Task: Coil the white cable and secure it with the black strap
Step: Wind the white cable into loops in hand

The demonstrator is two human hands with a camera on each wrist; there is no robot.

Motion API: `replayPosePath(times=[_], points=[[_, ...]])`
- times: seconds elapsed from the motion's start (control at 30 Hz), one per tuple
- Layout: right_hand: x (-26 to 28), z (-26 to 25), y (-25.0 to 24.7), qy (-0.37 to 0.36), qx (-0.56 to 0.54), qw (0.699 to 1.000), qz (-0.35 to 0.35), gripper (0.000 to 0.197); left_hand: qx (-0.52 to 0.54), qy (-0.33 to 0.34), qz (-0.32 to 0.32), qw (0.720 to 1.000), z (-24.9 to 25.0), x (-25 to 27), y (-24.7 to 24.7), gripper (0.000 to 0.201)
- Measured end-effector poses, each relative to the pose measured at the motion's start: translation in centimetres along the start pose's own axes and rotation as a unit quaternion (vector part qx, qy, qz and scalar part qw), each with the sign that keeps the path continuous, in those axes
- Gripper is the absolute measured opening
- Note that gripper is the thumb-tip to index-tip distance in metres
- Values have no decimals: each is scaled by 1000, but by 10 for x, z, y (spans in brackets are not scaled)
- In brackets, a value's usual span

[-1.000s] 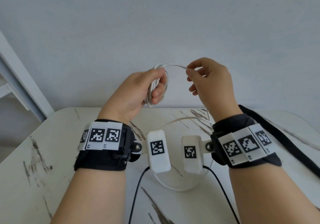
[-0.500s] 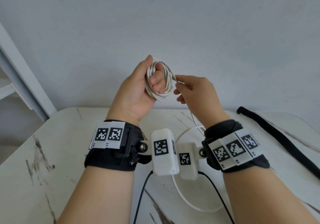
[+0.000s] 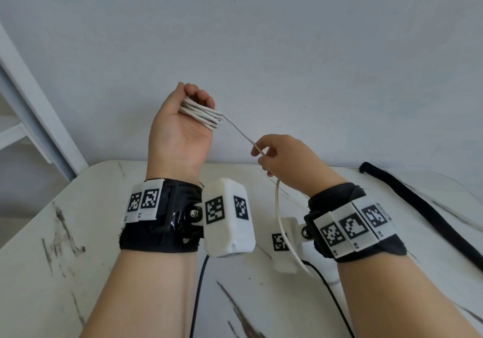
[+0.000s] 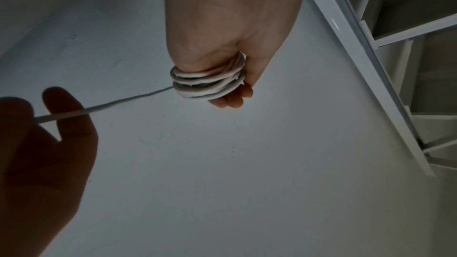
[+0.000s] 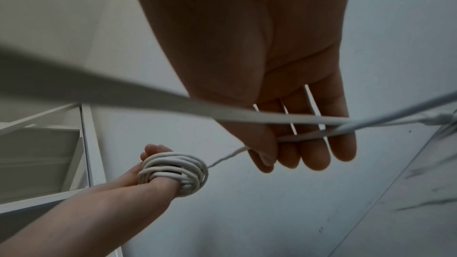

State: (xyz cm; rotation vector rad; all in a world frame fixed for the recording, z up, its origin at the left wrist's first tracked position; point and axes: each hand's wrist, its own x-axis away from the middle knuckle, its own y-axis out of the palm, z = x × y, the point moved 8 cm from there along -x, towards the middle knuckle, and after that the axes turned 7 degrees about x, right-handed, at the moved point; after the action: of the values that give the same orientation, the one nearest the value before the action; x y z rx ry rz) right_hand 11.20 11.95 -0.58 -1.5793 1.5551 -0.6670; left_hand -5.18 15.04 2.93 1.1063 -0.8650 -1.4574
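The white cable (image 3: 202,115) is wound in several loops round the fingers of my left hand (image 3: 192,100), which is raised above the table with its fingers curled over the coil (image 4: 207,83). From the coil (image 5: 173,169) a straight length of cable runs down to my right hand (image 3: 261,154), which pinches it between thumb and fingers. Below that hand the loose cable tail (image 3: 281,230) hangs in a curve down to the table. The black strap (image 3: 428,212) lies flat on the table at the right, apart from both hands.
The white marble table (image 3: 65,259) has a rounded far-left corner and stands against a plain grey wall. A white shelf frame (image 3: 34,113) rises at the left. Thin black camera leads (image 3: 196,293) run down from the wrist units.
My left hand has turned palm towards me and risen with the coil. My right hand has dropped down and to the right, drawing a straight length of cable out from the coil.
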Motion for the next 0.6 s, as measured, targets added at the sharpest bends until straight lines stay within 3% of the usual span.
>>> replayPosePath(times=[0.17,0.33,0.5,0.6], points=[[4,-10,9,-26,13,999,-43,26,-29,34,38,998,6,0,-7,23],[8,-25,16,-56,24,996,-66,27,-129,53,45,989,3,1,-6,13],[14,-40,13,-94,32,993,-72,20,-332,110,61,935,1,5,2,5],[15,-46,8,-107,17,993,-56,12,-409,121,68,902,3,4,0,22]])
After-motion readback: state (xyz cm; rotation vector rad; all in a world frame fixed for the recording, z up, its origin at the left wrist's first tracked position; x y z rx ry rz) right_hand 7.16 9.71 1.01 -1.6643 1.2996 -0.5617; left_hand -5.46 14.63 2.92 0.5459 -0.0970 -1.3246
